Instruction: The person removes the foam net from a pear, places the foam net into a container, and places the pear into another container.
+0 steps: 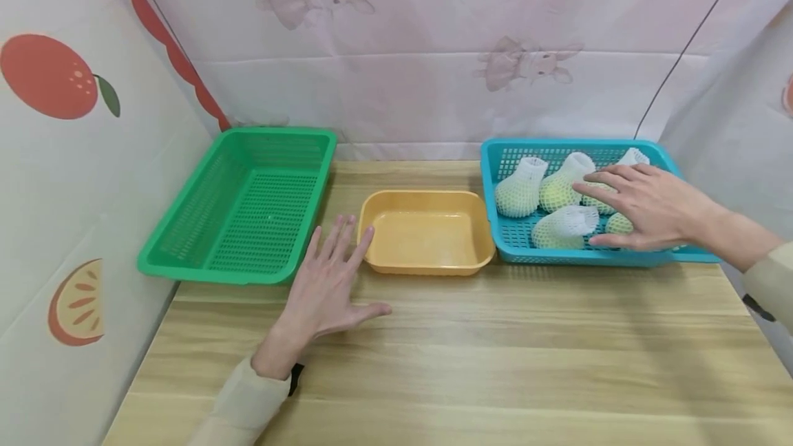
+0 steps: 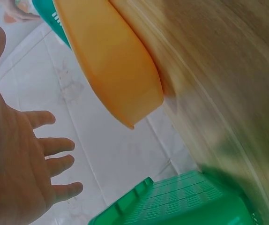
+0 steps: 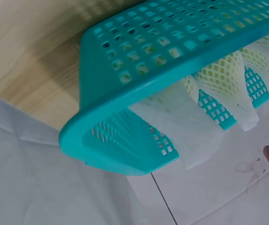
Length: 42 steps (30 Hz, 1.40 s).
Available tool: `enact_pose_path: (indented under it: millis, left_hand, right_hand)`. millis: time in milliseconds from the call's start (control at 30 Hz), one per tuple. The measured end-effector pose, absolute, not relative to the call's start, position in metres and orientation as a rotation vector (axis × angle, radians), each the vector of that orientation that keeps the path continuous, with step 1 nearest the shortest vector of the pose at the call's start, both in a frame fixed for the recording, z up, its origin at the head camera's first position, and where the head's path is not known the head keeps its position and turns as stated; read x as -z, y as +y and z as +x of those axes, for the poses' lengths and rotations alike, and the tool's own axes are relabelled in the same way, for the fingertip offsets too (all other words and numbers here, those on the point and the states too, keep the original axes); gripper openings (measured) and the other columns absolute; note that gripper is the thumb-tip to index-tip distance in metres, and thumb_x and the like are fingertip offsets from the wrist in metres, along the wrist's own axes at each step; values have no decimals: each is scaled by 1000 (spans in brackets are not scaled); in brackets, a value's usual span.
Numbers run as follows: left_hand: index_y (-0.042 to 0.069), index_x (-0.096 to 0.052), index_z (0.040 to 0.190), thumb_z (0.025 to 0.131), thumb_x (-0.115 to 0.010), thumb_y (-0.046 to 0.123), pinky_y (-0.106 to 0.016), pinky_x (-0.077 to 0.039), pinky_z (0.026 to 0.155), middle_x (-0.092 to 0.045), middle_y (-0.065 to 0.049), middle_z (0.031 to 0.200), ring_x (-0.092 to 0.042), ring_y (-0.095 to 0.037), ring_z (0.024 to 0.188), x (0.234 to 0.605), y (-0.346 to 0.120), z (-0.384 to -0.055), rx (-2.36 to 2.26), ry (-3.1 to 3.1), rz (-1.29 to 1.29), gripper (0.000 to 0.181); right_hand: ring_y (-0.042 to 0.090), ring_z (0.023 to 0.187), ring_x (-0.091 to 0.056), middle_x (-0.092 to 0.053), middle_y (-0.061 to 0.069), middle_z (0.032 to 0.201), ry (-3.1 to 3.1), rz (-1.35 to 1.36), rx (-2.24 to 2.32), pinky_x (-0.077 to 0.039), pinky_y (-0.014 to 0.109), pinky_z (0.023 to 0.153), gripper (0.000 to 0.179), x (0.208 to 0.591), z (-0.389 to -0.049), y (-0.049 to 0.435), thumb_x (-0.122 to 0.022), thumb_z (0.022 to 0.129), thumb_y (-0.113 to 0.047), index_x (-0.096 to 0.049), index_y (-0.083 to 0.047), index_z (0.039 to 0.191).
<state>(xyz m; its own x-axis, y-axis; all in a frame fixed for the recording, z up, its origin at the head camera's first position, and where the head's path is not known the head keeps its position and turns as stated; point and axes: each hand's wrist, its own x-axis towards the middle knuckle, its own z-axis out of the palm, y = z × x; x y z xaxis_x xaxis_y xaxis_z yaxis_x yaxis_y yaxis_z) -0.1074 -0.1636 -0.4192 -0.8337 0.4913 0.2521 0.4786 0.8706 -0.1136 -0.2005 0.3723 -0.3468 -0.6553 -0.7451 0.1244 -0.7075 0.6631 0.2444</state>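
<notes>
On the right, a blue plastic basket [image 1: 626,259] holds several pale green, round fruits [image 1: 517,197] in white foam netting sleeves. My right hand [image 1: 657,208] hovers over that basket with fingers spread, holding nothing; it hides some of the fruits. In the right wrist view only its fingertips show at the edge, near the foam sleeves [image 3: 237,93]. My left hand [image 1: 325,288] is held palm down with fingers spread, between a green basket [image 1: 235,275] and a yellow tray [image 1: 427,270]. Nothing is in it; the left wrist view shows its palm apart from the tray.
Both the green basket and the yellow tray have nothing inside. All three containers stand along the back of the wooden table [image 1: 495,363]. Behind them hangs a pale curtain [image 1: 403,109] with rabbit prints; a fruit-printed sheet [image 1: 49,191] covers the left side.
</notes>
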Motion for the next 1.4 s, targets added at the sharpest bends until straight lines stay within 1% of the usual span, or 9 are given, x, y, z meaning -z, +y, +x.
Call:
enact_pose_path:
  millis: [200,333,467,600,767,1000,1200,1400]
  left_hand:
    - [16,-23,169,76,-45,99,-65,-25,131,-23,-22,174,-26,-38,163,418,-161,-107,-99,-2755,-735,127]
    - [16,-22,170,76,-46,99,-65,-26,130,-25,-22,174,-24,-38,164,417,-161,-106,-110,-2756,-740,127]
    - [18,-20,170,75,-51,97,-65,-26,130,-29,-22,173,-21,-37,165,417,-161,-106,-124,-2753,-741,128]
    - [18,-18,170,73,-55,95,-65,-27,130,-32,-21,172,-22,-37,165,417,-161,-106,-131,-2742,-738,129]
    - [18,-19,170,73,-54,96,-65,-28,129,-33,-21,172,-27,-38,163,417,-162,-105,-135,-2724,-730,129]
    - [19,-16,171,74,-51,97,-64,-24,132,-29,-20,174,-21,-36,165,416,-161,-104,-148,-2752,-727,129]
    - [19,-17,171,74,-49,97,-64,-25,131,-31,-20,173,-23,-36,165,417,-161,-104,-144,-2751,-723,128]
    - [19,-16,171,77,-40,100,-64,-27,130,-31,-20,173,-23,-36,165,417,-162,-104,-148,-2765,-716,126]
  right_hand:
    - [45,131,-60,-66,18,142,-2688,1226,326,-51,64,104,100,346,-205,375,-81,73,-71,-58,-11,149]
    - [45,131,-60,-66,20,142,-2701,1227,368,-51,64,105,97,346,-210,376,-81,74,-69,-58,-10,148]
    - [45,132,-60,-65,20,143,-2722,1219,415,-50,65,107,95,346,-215,376,-80,76,-69,-59,-10,147]
    - [44,130,-61,-65,20,142,-2716,1251,462,-51,63,107,92,349,-218,377,-79,78,-69,-61,-10,146]
    - [43,128,-63,-66,20,140,-2672,1316,515,-53,60,106,90,355,-220,376,-78,80,-69,-62,-9,144]
    - [39,123,-64,-68,18,134,-2597,1396,571,-55,56,102,87,364,-221,374,-80,79,-67,-64,-9,142]
    - [40,130,-63,-66,20,140,-2628,1409,642,-53,58,107,86,367,-223,370,-77,83,-67,-62,-9,145]
    - [39,128,-62,-67,20,137,-2606,1452,666,-53,58,106,85,370,-226,362,-78,81,-67,-65,-10,141]
